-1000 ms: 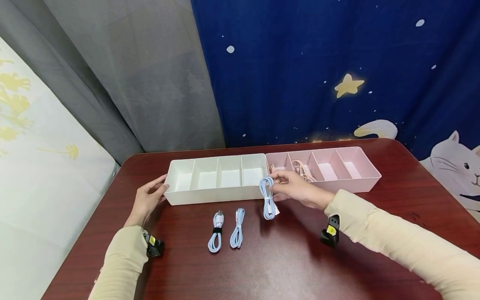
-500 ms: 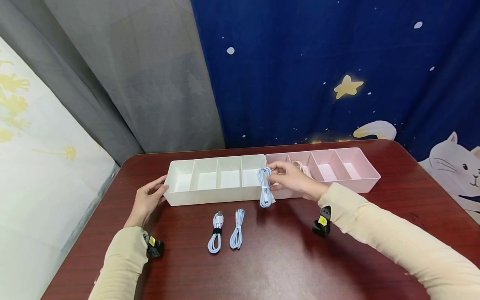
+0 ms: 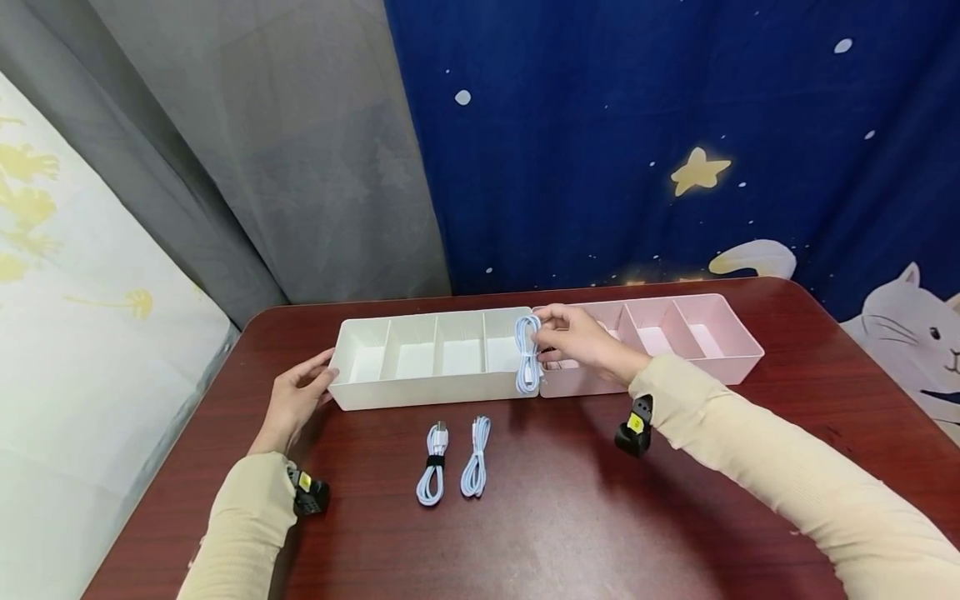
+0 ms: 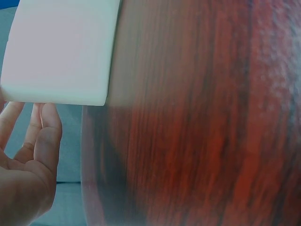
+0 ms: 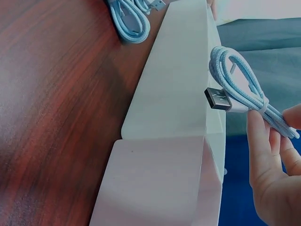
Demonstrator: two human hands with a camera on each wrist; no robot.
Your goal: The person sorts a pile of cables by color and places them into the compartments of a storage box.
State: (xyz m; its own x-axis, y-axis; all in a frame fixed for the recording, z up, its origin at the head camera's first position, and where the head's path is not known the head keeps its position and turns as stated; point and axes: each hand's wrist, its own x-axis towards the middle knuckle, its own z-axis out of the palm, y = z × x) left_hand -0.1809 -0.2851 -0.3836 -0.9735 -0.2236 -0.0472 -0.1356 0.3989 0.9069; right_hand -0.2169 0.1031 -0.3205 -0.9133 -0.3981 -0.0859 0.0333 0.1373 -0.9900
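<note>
A coiled light-blue USB cable [image 3: 528,354] is pinched between the thumb and fingers of my right hand [image 3: 573,335]. It hangs at the right end of the white divided box [image 3: 435,392], and the right wrist view shows its metal USB plug [image 5: 217,99]. My left hand [image 3: 295,398] touches the left end of that box with extended fingers. On the table in front of the box lie two more coiled blue cables, one with a black strap [image 3: 431,467] and one beside it [image 3: 475,458].
A pink divided box [image 3: 720,369] stands end to end with the white one, partly covered by my right hand. The dark red wooden table [image 3: 570,517] carries everything. Grey and blue curtains [image 3: 540,167] hang behind it.
My right hand has risen and moved slightly left and away from me with the cable, from in front of the boxes to the white box's right end. My left hand has stayed put.
</note>
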